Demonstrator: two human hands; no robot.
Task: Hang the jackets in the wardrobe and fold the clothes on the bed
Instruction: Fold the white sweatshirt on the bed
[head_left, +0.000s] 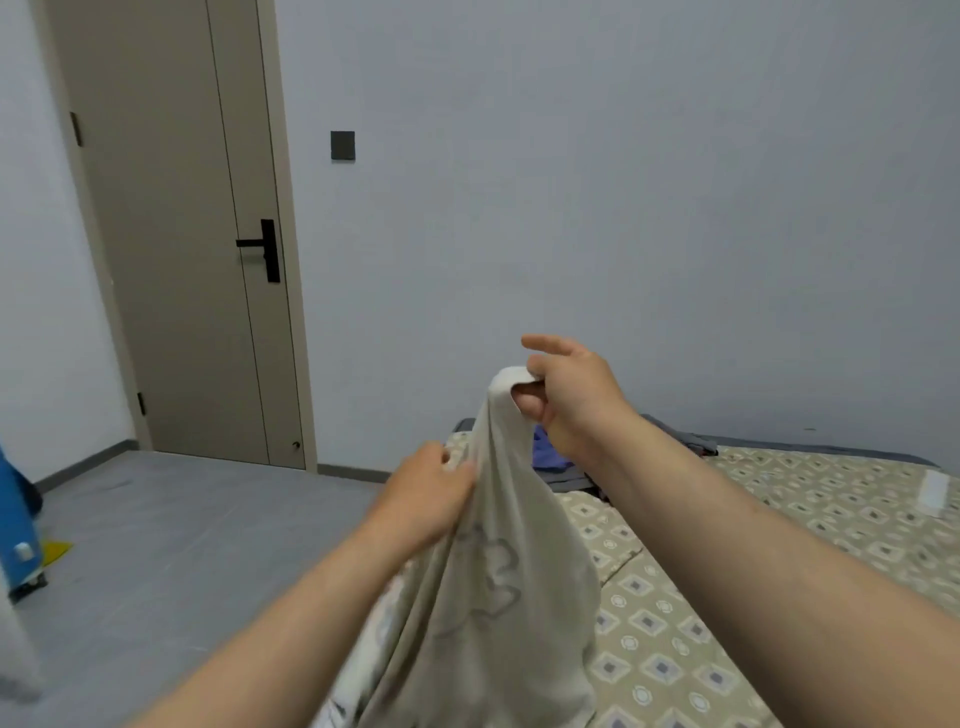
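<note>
Our right grip (566, 395) pinches the pale beige cloth garment (498, 597) high, left grip (426, 499) clutching its edge below; diamond-patterned beige bed (779, 545) under the right grip, taupe door (171, 234) beyond the left.

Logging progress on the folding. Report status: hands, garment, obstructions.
Right hand pinching top of beige garment, held up over bed. Left hand gripping its side. Unfolded. Clothes pile farther back on bed, not in the way.
</note>
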